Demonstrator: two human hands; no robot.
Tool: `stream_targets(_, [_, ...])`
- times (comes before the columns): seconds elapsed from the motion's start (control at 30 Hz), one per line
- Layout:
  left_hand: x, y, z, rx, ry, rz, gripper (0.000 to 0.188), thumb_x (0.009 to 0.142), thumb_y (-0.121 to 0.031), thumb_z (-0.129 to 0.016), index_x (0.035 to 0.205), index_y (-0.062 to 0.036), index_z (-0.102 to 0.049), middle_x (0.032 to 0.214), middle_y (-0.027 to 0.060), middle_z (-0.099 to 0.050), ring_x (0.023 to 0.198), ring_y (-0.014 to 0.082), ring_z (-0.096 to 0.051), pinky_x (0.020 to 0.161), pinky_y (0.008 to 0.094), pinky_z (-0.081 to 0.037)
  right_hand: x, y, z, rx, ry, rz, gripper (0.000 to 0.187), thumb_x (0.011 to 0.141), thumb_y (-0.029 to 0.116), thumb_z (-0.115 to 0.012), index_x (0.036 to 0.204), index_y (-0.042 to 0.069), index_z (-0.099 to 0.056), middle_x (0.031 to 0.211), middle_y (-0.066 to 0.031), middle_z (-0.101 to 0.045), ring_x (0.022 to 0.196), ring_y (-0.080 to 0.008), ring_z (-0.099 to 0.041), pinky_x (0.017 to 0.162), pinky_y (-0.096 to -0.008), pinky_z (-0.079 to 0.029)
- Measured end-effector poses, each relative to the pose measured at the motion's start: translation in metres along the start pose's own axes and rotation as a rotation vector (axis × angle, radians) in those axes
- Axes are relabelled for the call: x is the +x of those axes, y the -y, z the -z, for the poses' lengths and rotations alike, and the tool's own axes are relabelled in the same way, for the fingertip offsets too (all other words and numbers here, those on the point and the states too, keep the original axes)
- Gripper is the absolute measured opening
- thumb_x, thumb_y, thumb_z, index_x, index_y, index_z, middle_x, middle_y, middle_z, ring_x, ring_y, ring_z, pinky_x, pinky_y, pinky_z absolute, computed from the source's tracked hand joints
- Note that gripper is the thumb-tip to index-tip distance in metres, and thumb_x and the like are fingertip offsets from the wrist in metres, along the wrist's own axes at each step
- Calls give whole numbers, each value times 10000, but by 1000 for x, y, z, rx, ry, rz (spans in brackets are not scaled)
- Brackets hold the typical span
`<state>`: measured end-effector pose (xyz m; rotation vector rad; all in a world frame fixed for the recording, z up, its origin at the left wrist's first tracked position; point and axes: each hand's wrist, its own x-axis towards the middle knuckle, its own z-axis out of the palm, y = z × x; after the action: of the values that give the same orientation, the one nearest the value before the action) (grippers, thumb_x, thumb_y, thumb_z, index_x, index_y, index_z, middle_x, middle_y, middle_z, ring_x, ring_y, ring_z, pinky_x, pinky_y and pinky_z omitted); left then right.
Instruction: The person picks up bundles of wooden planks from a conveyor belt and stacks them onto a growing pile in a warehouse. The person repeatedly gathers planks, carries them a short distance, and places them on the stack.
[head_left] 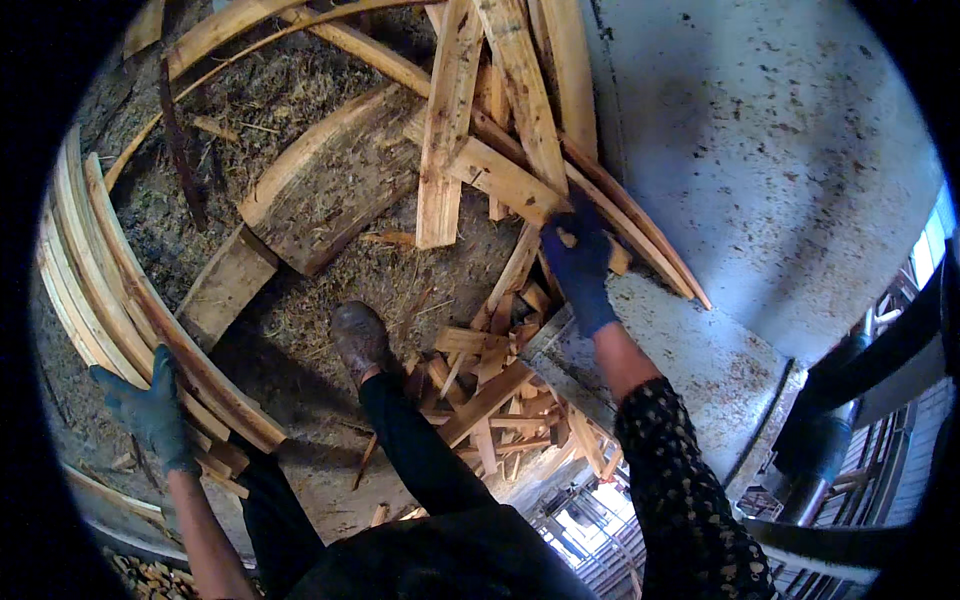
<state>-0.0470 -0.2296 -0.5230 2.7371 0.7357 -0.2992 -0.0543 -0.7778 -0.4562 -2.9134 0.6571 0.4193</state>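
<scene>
My left hand (pixel 148 412), in a grey-green glove, rests with fingers spread on a stack of long pale wooden boards (pixel 120 290) at the left. In a dark blue glove, my right hand (pixel 580 255) is closed on the end of a wooden board (pixel 505 180). That board slants up and left, passing among other boards of a loose pile. A wide upright-lying board (pixel 447 130) crosses over it. Two narrow strips (pixel 640 230) run past the right glove onto a metal surface. My right fingers are partly hidden behind the glove's back.
A large speckled grey metal surface (pixel 760 130) fills the right side. Short wood offcuts (pixel 500 400) are heaped below my right hand. A thick slab (pixel 330 180) lies on the sawdust-covered ground near my brown shoe (pixel 360 338). Dark machine parts (pixel 820 440) stand at the lower right.
</scene>
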Motion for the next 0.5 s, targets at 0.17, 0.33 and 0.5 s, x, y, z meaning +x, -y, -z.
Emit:
stream_targets(0.17, [6, 16, -6, 7, 14, -44, 1020, 738, -475, -733, 1428, 44, -190, 1344, 320, -332, 1203, 425, -403, 1012, 455, -357, 14, -43, -17, -197, 20, 140, 793, 682, 229, -727, 1368, 40, -376, 1298, -207, -488, 1198, -346, -476, 1008, -405, -387])
stream_targets(0.33, [6, 5, -4, 138, -33, -62, 1020, 746, -491, -717, 1445, 11, -170, 1352, 321, -331, 1221, 453, -376, 1015, 464, -341, 19, -53, -15, -307, 65, 224, 733, 684, 226, -705, 1333, 52, -412, 1258, -210, -514, 1151, -349, -509, 974, -419, -406])
stream_targets(0.5, [-5, -21, 6, 94, -9, 92, 1031, 747, -536, -697, 1451, -8, -160, 1364, 399, -241, 1245, 506, -332, 1009, 497, -337, -36, 38, 28, 8, 221, 267, 607, 699, 254, -737, 1217, 20, -524, 955, -163, -652, 842, -304, -647, 739, -379, -524])
